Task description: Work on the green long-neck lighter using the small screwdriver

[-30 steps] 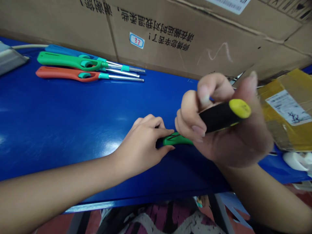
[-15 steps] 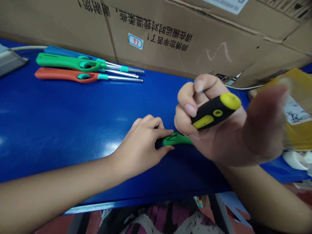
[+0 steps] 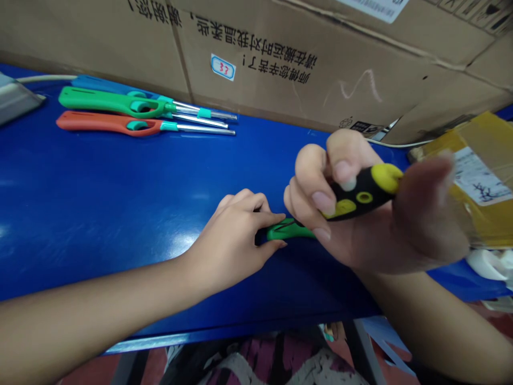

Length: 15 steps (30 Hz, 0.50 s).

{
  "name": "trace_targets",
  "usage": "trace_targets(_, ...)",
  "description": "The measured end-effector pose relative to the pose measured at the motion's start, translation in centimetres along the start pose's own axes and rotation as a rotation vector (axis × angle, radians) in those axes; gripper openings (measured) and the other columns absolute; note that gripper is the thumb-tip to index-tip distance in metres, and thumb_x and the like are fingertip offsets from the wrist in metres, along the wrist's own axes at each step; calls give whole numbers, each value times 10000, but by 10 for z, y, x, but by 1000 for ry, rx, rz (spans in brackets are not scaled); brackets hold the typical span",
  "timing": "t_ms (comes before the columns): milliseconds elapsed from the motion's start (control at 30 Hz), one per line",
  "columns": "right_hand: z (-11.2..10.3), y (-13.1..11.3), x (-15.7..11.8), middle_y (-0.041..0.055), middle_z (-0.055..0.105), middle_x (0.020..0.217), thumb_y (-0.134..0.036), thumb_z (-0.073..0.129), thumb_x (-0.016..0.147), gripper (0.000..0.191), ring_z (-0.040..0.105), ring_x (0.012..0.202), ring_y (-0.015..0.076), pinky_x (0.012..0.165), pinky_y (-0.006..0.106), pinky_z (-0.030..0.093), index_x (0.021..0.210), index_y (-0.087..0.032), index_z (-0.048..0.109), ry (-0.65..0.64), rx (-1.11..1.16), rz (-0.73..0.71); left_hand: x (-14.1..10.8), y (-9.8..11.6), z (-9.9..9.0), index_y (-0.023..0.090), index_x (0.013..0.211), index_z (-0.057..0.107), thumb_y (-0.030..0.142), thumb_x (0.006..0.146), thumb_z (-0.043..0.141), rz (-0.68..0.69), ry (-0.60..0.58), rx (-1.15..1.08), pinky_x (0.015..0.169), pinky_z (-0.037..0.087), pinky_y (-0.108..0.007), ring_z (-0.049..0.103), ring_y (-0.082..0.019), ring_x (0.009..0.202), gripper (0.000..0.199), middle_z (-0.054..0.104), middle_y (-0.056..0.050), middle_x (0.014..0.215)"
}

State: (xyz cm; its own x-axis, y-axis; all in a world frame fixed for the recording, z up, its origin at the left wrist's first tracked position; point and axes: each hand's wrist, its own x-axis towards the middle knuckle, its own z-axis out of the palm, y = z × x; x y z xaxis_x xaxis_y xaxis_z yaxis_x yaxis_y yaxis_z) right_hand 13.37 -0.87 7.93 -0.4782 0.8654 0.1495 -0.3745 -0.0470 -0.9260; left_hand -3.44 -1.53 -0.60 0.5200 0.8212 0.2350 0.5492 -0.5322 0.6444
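Note:
My left hand (image 3: 236,240) pinches the left end of a green plastic piece (image 3: 292,229) lying on the blue table (image 3: 132,198). Above the piece's right part, my right hand (image 3: 360,214) has its fingers curled round the black and yellow handle (image 3: 356,198) of a tool. The thumb is lifted near the handle's yellow end. A thin dark shaft shows over the green piece, beside the left fingertips. Its tip cannot be made out, and the right hand hides the right end of the green piece.
A green lighter (image 3: 108,101), a red one (image 3: 104,123) and a blue one (image 3: 92,82) lie at the back left. Behind them stands a large cardboard box (image 3: 256,32). A yellow-taped package (image 3: 484,160) is at the right, near a white roll (image 3: 484,263).
The fingers of my right hand have shifted along the handle, and its yellow end has moved slightly right and down. The right thumb has come in closer. My left hand has stayed put.

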Motion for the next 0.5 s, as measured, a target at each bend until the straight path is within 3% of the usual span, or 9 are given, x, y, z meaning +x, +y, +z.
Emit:
trace_targets(167, -1, -1, -1, 29, 578, 702, -345, 198, 1098, 616, 514, 600, 148, 672, 349, 443, 727, -185, 664, -4, -180, -44, 0, 1, 0, 284, 1149, 755, 305, 861, 728, -10, 17, 2, 842, 474, -448, 596, -267, 967, 291, 676, -37, 959)
trace_targets(333, 7, 0, 3, -29, 548, 733, -504, 523, 996, 366, 448, 511, 114, 526, 304, 397, 776, -217, 581, 41, -75, 33, 2, 3, -3, 308, 1060, 781, 290, 857, 733, -35, -41, -18, 765, 458, -390, 601, -253, 937, 210, 676, -16, 879)
trace_targets(500, -1, 2, 0, -4, 498, 605, -336, 253, 1098, 616, 479, 538, 110, 563, 288, 424, 579, -193, 553, -45, -106, -44, 1, 2, -3, 289, 1114, 767, 305, 863, 730, -29, -20, 0, 775, 456, -402, 600, -256, 943, 255, 685, -25, 905)
